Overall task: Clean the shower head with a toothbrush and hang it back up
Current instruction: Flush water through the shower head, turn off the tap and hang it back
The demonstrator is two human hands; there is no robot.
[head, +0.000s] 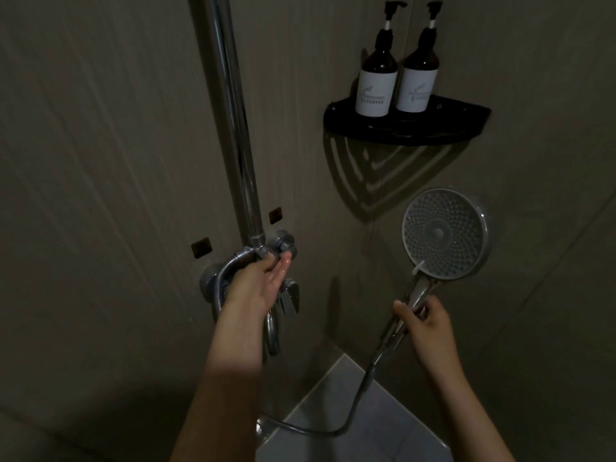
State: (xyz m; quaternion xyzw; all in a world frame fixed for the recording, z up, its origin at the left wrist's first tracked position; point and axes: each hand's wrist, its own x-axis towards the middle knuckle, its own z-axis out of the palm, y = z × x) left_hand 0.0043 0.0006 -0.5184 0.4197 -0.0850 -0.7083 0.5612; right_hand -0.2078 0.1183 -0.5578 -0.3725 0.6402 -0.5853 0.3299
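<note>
R hand [423,323] gripping shower head [445,233]

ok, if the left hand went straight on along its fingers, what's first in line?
The chrome valve knob at the foot of the riser pipe; the left hand looks nearly on it, depth unclear.
</note>
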